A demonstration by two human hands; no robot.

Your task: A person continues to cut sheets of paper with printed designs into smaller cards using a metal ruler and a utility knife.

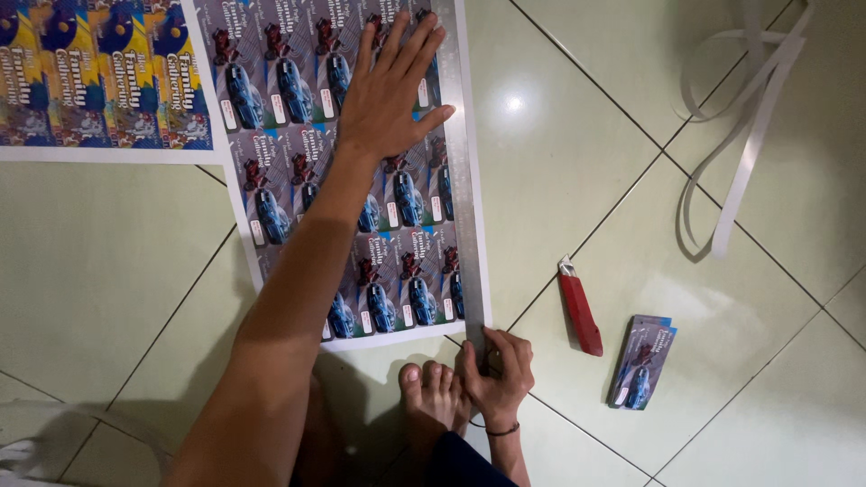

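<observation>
Two printed sheets lie on the tiled floor (631, 108): a grey-and-blue card sheet (298, 117) at 12 o'clock and a yellow-and-blue sheet (99, 72) at 10 o'clock, cut off by the top and left edges. One steel ruler (465, 180) runs along the grey sheet's right margin, from the top edge down past its bottom corner. The left hand (392, 86) lies flat and spread wide on the grey sheet, fingertips reaching the ruler, gripping nothing. The right hand (496, 374), at 6 o'clock, is curled tight about the ruler's near end; whether it has anything else in it cannot be made out. One bare foot (433, 397) rests just beside that hand. One red utility knife (580, 309) lies untouched at 4 o'clock, with one small stack of cut cards (642, 362) near it. One loose tangle of white trimmed strips (740, 117) sits at 2 o'clock, partly out of frame.
</observation>
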